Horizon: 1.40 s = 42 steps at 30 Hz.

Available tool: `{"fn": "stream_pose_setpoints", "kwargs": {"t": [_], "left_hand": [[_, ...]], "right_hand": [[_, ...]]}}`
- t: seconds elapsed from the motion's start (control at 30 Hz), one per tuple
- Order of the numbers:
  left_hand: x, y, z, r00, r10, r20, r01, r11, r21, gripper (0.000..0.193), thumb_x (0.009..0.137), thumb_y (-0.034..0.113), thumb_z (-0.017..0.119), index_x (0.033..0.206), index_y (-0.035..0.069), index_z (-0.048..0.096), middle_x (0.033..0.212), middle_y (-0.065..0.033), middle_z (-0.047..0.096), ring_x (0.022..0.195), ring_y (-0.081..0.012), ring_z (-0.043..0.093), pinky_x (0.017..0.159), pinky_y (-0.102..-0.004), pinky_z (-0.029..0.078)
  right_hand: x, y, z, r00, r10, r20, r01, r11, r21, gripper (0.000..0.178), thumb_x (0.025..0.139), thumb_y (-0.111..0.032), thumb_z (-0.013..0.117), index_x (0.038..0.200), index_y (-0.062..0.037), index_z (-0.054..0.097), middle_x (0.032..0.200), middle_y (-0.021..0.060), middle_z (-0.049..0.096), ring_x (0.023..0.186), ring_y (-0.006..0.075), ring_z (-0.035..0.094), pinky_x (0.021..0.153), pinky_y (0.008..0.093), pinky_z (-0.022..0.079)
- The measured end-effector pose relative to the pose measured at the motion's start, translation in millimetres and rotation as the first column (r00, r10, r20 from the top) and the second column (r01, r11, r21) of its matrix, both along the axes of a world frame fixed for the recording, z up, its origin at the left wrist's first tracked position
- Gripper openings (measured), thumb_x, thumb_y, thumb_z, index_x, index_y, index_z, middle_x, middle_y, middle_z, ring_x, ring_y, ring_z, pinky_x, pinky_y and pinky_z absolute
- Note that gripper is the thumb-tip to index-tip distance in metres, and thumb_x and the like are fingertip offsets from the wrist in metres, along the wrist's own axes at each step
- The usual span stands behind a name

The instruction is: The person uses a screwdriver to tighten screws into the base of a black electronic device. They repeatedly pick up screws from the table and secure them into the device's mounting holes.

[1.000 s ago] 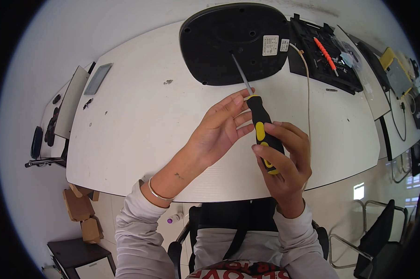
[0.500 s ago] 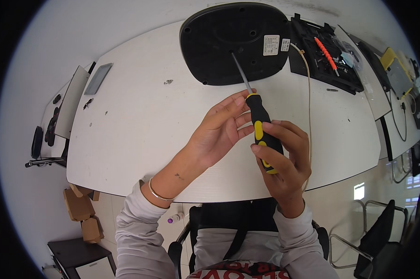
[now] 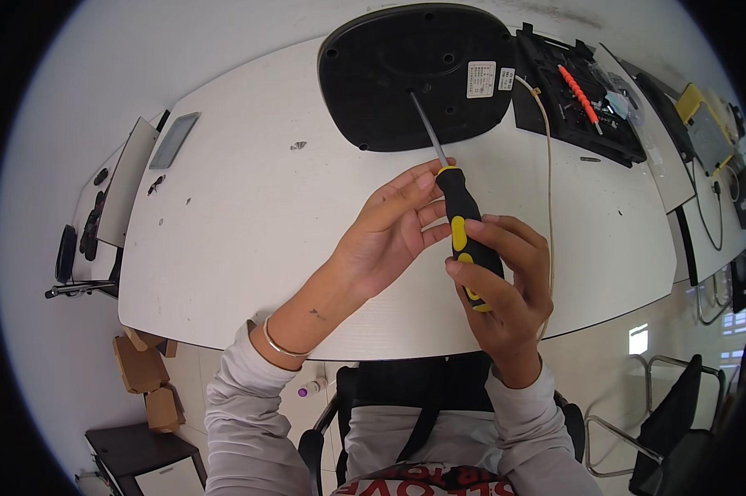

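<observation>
One black-and-yellow screwdriver (image 3: 454, 186) has its tip at the black plastic housing (image 3: 389, 54), handle (image 3: 459, 233) on the housing's near side. Right hand (image 3: 512, 285) grips the handle; left hand (image 3: 395, 225) adjoins the shaft (image 3: 430, 132), hold indeterminable.

At twelve o'clock we are seeing a smooth, satin-black plastic panel (image 3: 396, 73); toward one, a smooth metal screwdriver shaft (image 3: 429, 132); at three, its matt-looking handle (image 3: 461, 198); at seven, a wrinkled cloth sleeve (image 3: 249, 413); at eight, dull cardboard boxes (image 3: 139, 365).

From the head, one fisheye view looks down on nearby hands (image 3: 389, 225) and table (image 3: 249, 223).
</observation>
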State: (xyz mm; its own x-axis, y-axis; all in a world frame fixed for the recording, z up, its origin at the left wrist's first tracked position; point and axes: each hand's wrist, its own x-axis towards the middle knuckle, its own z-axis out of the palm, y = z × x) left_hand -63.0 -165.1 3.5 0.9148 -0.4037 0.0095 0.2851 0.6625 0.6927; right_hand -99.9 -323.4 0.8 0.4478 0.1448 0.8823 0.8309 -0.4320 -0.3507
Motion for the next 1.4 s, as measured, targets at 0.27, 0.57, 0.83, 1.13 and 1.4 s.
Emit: {"fn": "stream_pose_setpoints", "kwargs": {"t": [0.27, 0.57, 0.83, 1.13, 1.4], "left_hand": [[0.5, -0.9, -0.6, 1.0, 0.007, -0.011, -0.007, 1.0, -0.005, 0.046, 0.095, 0.029, 0.049, 0.13, 0.002, 0.041, 0.103, -0.0052, 0.061, 0.094, -0.0154, 0.06, 0.084, -0.0321, 0.048], [1.8, 2.0, -5.0, 1.0, -0.012, -0.011, 0.012, 1.0, -0.02, 0.046, 0.094, 0.031, 0.05, 0.13, 0.004, 0.041, 0.103, -0.0051, 0.061, 0.097, -0.0177, 0.06, 0.086, -0.0333, 0.046], [1.9, 2.3, -6.5, 1.0, -0.02, -0.016, 0.019, 0.999, -0.045, 0.046, 0.094, 0.031, 0.05, 0.131, 0.004, 0.041, 0.104, -0.0057, 0.061, 0.097, -0.0183, 0.06, 0.086, -0.0326, 0.047], [1.8, 1.9, -6.9, 1.0, -0.016, -0.021, 0.015, 0.999, -0.031, 0.045, 0.095, 0.03, 0.049, 0.131, 0.005, 0.04, 0.105, -0.0053, 0.06, 0.098, -0.0182, 0.059, 0.087, -0.033, 0.046], [0.2, 0.8, -3.3, 0.999, -0.019, -0.029, 0.018, 0.999, -0.033, 0.044, 0.095, 0.031, 0.049, 0.13, 0.006, 0.04, 0.106, -0.0053, 0.06, 0.097, -0.0178, 0.059, 0.086, -0.0332, 0.046]], "right_hand": [[1.4, 0.3, 1.0, 1.0, -0.004, 0.003, 0.004, 1.0, 0.001, 0.027, 0.061, -0.002, 0.071, 0.086, -0.0127, 0.07, 0.109, 0.0072, 0.061, 0.099, 0.0274, 0.058, 0.078, 0.0319, 0.052], [2.8, 0.9, -0.2, 1.0, 0.006, 0.015, -0.006, 1.0, 0.005, 0.027, 0.06, -0.002, 0.071, 0.086, -0.0126, 0.07, 0.109, 0.0072, 0.062, 0.098, 0.0278, 0.058, 0.077, 0.0317, 0.052], [2.5, -0.1, 1.2, 1.0, -0.003, 0.02, 0.003, 1.0, -0.006, 0.026, 0.061, -0.003, 0.071, 0.085, -0.0124, 0.07, 0.108, 0.0071, 0.062, 0.098, 0.0275, 0.058, 0.077, 0.0314, 0.052], [2.1, 0.1, 1.1, 1.0, 0.0, 0.008, 0.0, 1.0, 0.001, 0.026, 0.061, -0.003, 0.072, 0.085, -0.0129, 0.07, 0.108, 0.0068, 0.062, 0.099, 0.0272, 0.058, 0.077, 0.0312, 0.052], [2.1, -0.9, 0.4, 1.0, 0.001, 0.013, 0.0, 1.0, -0.004, 0.027, 0.061, -0.003, 0.072, 0.086, -0.0135, 0.07, 0.108, 0.0066, 0.062, 0.099, 0.027, 0.058, 0.077, 0.031, 0.052]]}}
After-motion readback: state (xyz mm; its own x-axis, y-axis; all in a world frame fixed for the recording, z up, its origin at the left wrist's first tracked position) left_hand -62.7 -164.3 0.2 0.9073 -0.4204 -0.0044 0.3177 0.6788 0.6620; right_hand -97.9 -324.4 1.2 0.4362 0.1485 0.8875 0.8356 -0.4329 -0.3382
